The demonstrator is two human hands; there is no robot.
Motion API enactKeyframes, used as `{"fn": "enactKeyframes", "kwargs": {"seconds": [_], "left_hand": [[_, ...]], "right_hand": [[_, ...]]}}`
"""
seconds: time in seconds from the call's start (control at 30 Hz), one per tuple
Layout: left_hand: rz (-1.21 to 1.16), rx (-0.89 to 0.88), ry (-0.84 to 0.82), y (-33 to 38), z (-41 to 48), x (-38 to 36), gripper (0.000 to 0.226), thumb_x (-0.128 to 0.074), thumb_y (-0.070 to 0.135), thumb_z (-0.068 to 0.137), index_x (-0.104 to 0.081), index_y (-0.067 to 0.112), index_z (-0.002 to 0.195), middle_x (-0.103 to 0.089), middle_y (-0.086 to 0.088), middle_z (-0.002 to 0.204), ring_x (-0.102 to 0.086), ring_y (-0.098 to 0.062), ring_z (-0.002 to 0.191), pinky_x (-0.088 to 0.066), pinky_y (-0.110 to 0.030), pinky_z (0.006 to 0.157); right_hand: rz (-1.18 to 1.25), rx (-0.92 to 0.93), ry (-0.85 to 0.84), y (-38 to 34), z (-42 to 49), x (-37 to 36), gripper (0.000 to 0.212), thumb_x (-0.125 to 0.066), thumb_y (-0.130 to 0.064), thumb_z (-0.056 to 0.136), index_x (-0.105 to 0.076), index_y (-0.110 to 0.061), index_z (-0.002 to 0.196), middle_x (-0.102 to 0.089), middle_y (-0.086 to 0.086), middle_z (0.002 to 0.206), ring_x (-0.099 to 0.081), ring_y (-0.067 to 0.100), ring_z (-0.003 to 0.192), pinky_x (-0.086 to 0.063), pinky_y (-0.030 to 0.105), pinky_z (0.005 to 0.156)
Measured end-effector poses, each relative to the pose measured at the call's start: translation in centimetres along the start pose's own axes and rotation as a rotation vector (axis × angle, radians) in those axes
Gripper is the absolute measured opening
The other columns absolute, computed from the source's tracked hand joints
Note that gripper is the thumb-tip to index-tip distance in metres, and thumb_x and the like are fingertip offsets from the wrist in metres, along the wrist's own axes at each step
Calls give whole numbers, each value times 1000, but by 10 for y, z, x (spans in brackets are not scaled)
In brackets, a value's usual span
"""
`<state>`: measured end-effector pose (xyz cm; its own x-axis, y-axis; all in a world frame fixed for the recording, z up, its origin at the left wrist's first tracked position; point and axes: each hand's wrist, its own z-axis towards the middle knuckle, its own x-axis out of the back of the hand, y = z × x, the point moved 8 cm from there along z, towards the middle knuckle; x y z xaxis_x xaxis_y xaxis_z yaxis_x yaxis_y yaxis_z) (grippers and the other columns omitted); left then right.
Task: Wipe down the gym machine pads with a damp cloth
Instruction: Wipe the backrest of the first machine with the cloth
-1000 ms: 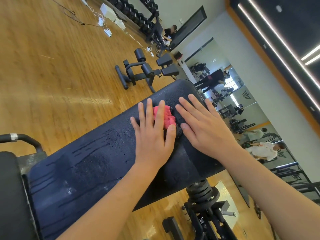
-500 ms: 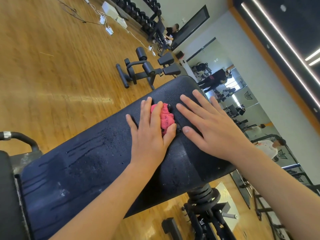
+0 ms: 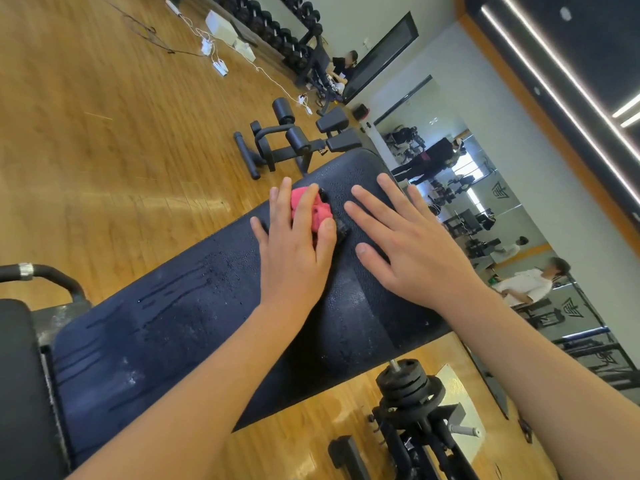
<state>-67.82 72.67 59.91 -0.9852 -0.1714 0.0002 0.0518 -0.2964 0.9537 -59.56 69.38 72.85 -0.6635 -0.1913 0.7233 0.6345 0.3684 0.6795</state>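
At the near end of the long dark bench pad (image 3: 166, 341), wet streaks and beads run lengthwise over the pebbled vinyl, so I'd judge that stretch has already been wiped. Further along, the left hand (image 3: 294, 261) lies flat over a bunched pink cloth (image 3: 313, 211). Its fingers are straight and slightly fanned, with the thumb alongside the cloth's right edge. It seems to be pressing the cloth into the pad with the palm's weight rather than gripping it. The cloth sits toward the far end of the pad, partly hidden under those fingers.

Just to the right of the cloth, the right hand (image 3: 419, 251) rests palm down on the pad with its fingers spread wide. My guess is that it braces the person's lean.

Around them, a second black pad (image 3: 17, 375) and a curved handle (image 3: 52, 275) sit at the far left. The wood floor (image 3: 86, 133) stretches behind, with another bench (image 3: 287, 143) standing on it and a dumbbell rack (image 3: 273, 22) along the far wall. Weight plates (image 3: 405, 379) are stacked on a peg below the pad. On the right, a wall mirror (image 3: 485, 209) reflects several people.
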Motion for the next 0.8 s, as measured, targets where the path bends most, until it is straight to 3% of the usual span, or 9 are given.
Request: {"fn": "enactKeyframes", "kwargs": {"seconds": [0.23,0.5,0.57,0.7,0.8], "left_hand": [[-42,34,25,8,-5,1,50,-31,43,102,-41,26,148,-28,3,164,-7,-19,158,1,-58,125],[-150,76,4,12,-30,0,54,-40,37,102,-35,24,154,-9,1,171,5,-10,156,11,-34,124],[-203,86,7,13,-18,1,53,-41,30,102,-35,20,153,-7,-3,171,8,-10,155,9,-36,125],[-199,76,28,17,9,3,51,-37,20,104,-33,9,154,-13,-11,169,5,-27,158,5,-45,127],[-190,85,47,15,19,3,48,-38,22,108,-34,7,154,-16,-11,168,3,-27,158,3,-46,126]], "right_hand": [[-8,-1,-7,2,1,0,60,-34,-45,105,-32,-20,160,-21,-1,170,-4,27,159,-10,53,128],[-11,-3,-3,2,1,0,61,-34,-45,105,-33,-20,160,-22,-1,169,-5,27,159,-10,53,128],[-1,0,6,2,1,1,60,-35,-45,104,-35,-20,160,-23,-1,169,-6,28,159,-10,53,128],[-1,0,16,1,1,3,60,-35,-44,104,-37,-19,159,-26,0,168,-9,28,159,-12,54,127],[0,0,28,1,2,3,60,-36,-43,103,-37,-19,158,-27,0,168,-10,28,158,-10,52,128]]}}
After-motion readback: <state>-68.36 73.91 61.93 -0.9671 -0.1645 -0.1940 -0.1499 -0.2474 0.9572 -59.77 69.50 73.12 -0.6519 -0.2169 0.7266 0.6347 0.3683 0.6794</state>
